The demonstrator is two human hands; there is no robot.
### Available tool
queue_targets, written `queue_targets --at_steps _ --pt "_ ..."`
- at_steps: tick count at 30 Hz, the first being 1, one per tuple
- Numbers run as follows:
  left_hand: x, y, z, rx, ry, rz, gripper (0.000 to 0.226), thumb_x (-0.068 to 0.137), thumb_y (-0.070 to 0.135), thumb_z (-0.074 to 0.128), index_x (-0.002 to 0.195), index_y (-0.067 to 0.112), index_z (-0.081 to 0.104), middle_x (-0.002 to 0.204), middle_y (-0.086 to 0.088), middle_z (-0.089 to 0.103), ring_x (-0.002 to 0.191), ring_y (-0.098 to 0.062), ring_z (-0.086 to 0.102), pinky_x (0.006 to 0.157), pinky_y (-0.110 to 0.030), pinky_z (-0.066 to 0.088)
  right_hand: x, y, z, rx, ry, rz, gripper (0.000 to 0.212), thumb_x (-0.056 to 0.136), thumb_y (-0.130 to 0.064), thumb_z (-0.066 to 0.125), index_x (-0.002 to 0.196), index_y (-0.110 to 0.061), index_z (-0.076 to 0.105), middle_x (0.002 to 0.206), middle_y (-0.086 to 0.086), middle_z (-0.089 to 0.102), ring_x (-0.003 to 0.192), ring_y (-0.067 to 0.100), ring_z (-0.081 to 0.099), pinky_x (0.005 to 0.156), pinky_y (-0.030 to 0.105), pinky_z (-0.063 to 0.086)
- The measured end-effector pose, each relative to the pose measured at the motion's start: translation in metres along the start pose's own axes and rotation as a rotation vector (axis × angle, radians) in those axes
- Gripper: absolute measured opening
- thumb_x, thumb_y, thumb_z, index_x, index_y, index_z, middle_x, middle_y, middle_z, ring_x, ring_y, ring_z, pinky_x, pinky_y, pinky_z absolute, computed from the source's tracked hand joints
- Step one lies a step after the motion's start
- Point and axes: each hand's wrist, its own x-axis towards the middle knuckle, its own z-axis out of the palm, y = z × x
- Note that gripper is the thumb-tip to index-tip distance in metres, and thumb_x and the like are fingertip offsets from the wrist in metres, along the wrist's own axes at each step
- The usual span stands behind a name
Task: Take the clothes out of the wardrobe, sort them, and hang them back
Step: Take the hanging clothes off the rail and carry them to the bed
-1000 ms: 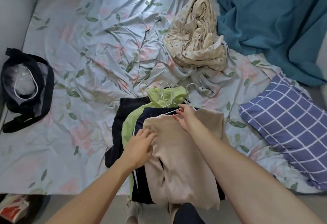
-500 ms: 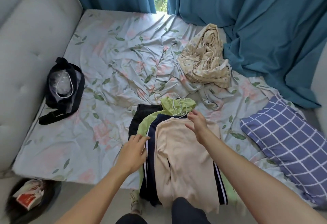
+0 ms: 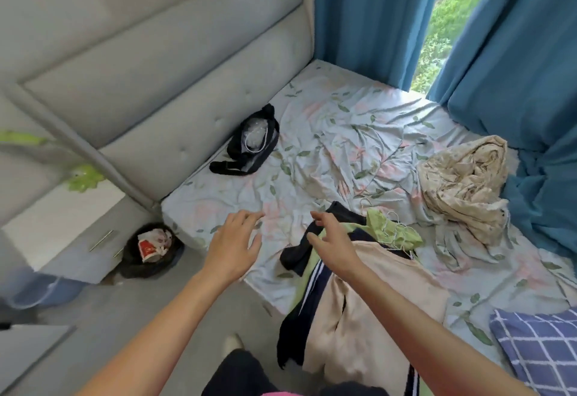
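Head view gives me the bed first, its leaf-print sheet rumpled, a padded headboard along its left side and blue curtains at the far end. A cream blanket is bunched on the right of the sheet, and a checked blue pillow lies at the near right corner. My pile of clothes sits at the near edge of the bed, partly hanging over it: a beige top uppermost, a dark striped piece beneath, a green shirt at the far end, with thin wire hangers sticking out there. A black bag rests against the headboard, well apart from the pile. On the floor beside the bed stands a black bin with crumpled paper in it. My right hand hovers over the dark edge of the pile, fingers spread and lightly bent, gripping nothing. My left hand hangs above the bare sheet just left of the pile, fingers apart too.
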Motion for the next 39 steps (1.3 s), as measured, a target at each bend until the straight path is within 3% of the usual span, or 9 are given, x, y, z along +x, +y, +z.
queue_targets --at_steps 6,10,14,19,21,26,29,34,39 --pt "-0.06 -0.124 -0.08 0.007 0.216 -0.202 0.045 0.101 0.029 0.06 0.145 0.023 0.054 0.135 0.006 0.055 0.122 -0.02 0.048 0.093 -0.039 0.047 0.029 -0.115 0.116 -0.242 -0.169 -0.337 0.046 0.103 -0.033 0.059 0.146 -0.023 0.049 0.14 -0.007 0.05 0.131 0.01 0.045 0.102 0.029 0.041" --pt "-0.108 -0.221 -0.137 0.006 0.312 -0.353 0.047 0.099 0.04 0.047 0.144 0.025 0.056 0.132 0.008 0.056 0.121 -0.021 0.049 0.092 -0.045 0.05 0.047 -0.194 0.221 -0.309 -0.242 -0.495 0.043 0.102 -0.035 0.06 0.141 -0.023 0.052 0.136 -0.009 0.051 0.127 0.01 0.046 0.097 0.024 0.04" --pt "-0.162 -0.312 -0.197 0.036 0.407 -0.48 0.044 0.1 0.03 0.058 0.143 0.024 0.056 0.132 0.001 0.059 0.124 -0.025 0.051 0.096 -0.047 0.051 0.057 -0.273 0.327 -0.328 -0.349 -0.635 0.04 0.099 -0.033 0.064 0.136 -0.018 0.056 0.132 -0.003 0.053 0.123 0.014 0.048 0.097 0.021 0.037" --pt "-0.239 -0.405 -0.252 0.074 0.519 -0.69 0.046 0.096 0.025 0.067 0.141 0.022 0.057 0.131 0.003 0.062 0.119 -0.026 0.056 0.089 -0.046 0.053 0.051 -0.371 0.451 -0.315 -0.509 -0.787 0.047 0.096 -0.044 0.057 0.138 -0.021 0.056 0.134 -0.007 0.052 0.127 0.014 0.049 0.104 0.032 0.045" --pt "-0.27 -0.429 -0.259 0.086 0.566 -0.775 0.045 0.097 0.025 0.066 0.141 0.023 0.057 0.131 0.004 0.062 0.118 -0.025 0.056 0.087 -0.046 0.054 0.045 -0.398 0.492 -0.364 -0.587 -0.86 0.055 0.095 -0.051 0.051 0.141 -0.021 0.053 0.139 -0.006 0.051 0.131 0.016 0.048 0.104 0.036 0.047" --pt "-0.338 -0.476 -0.263 0.088 0.65 -1.01 0.045 0.096 0.023 0.064 0.14 0.022 0.057 0.126 0.002 0.062 0.116 -0.027 0.056 0.09 -0.046 0.054 0.042 -0.45 0.59 -0.368 -0.795 -1.01 0.049 0.096 -0.043 0.056 0.139 -0.018 0.054 0.138 -0.003 0.05 0.127 0.019 0.05 0.108 0.033 0.044" --pt "-0.377 -0.505 -0.272 0.124 0.687 -1.17 0.046 0.096 0.034 0.055 0.14 0.021 0.057 0.128 0.004 0.062 0.119 -0.027 0.055 0.092 -0.048 0.053 0.038 -0.477 0.647 -0.314 -0.929 -1.03 0.053 0.096 -0.051 0.05 0.139 -0.021 0.053 0.14 -0.004 0.051 0.13 0.017 0.049 0.109 0.035 0.044" --pt "-0.445 -0.532 -0.301 0.18 0.794 -1.5 0.045 0.101 0.032 0.057 0.145 0.021 0.055 0.132 0.002 0.059 0.125 -0.025 0.051 0.105 -0.042 0.044 0.027 -0.532 0.746 -0.258 -1.174 -1.17 0.045 0.102 -0.047 0.057 0.142 -0.028 0.048 0.142 -0.012 0.047 0.129 0.009 0.048 0.108 0.031 0.043" --pt "-0.48 -0.525 -0.319 0.202 0.904 -1.736 0.043 0.1 0.029 0.059 0.142 0.025 0.055 0.13 0.004 0.058 0.119 -0.024 0.052 0.095 -0.043 0.051 -0.013 -0.583 0.816 -0.226 -1.449 -1.272 0.038 0.103 -0.042 0.057 0.139 -0.033 0.048 0.134 -0.021 0.042 0.121 0.0 0.047 0.101 0.021 0.039"
